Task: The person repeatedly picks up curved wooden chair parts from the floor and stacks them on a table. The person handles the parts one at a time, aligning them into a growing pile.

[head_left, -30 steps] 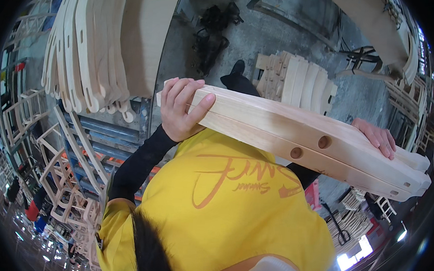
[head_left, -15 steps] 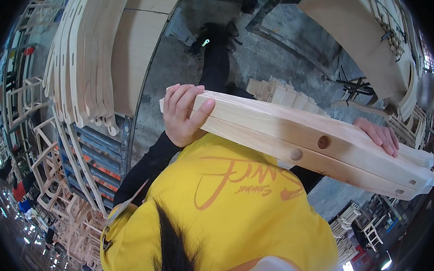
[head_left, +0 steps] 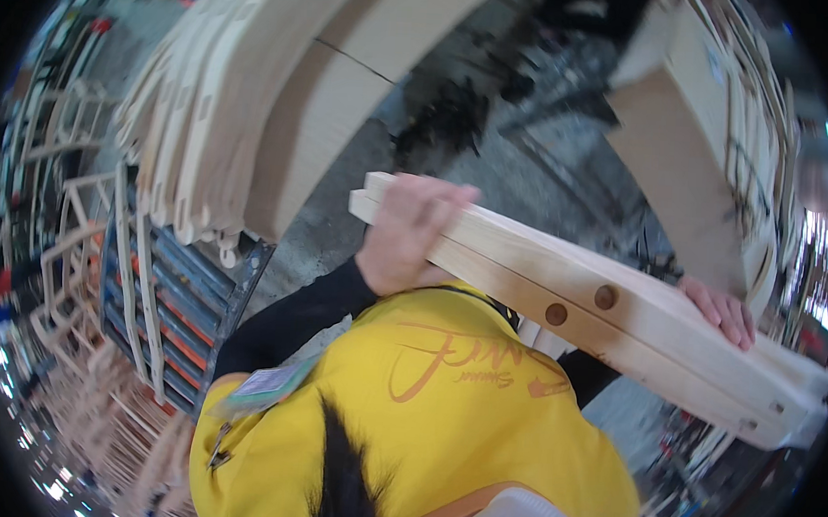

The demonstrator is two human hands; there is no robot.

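A bundle of long pale wooden chair legs [head_left: 526, 264] lies across the front of my body, slanting down to the right. Dark round marks or holes show on the near faces, and small slots near the right end. My left hand [head_left: 414, 229] is closed round the left end, thumb on the near side, slightly blurred. Toward the right end, my right hand [head_left: 722, 310] grips the bundle from the far side, its fingers bent over the top. The right palm is hidden behind the wood.
On the left, a stack of curved wooden parts [head_left: 216, 108] rests on a board-topped table [head_left: 319, 113]. Beside it is a blue-grey roller conveyor [head_left: 180, 284]. Wooden chair frames [head_left: 60, 305] crowd the far left. A panel with bundled wooden parts [head_left: 687, 142] stands at the right.
My view has turned, so the left stack appears nearer. The bundle's right end sits lower and its left end has shifted right, with both hands still holding it.
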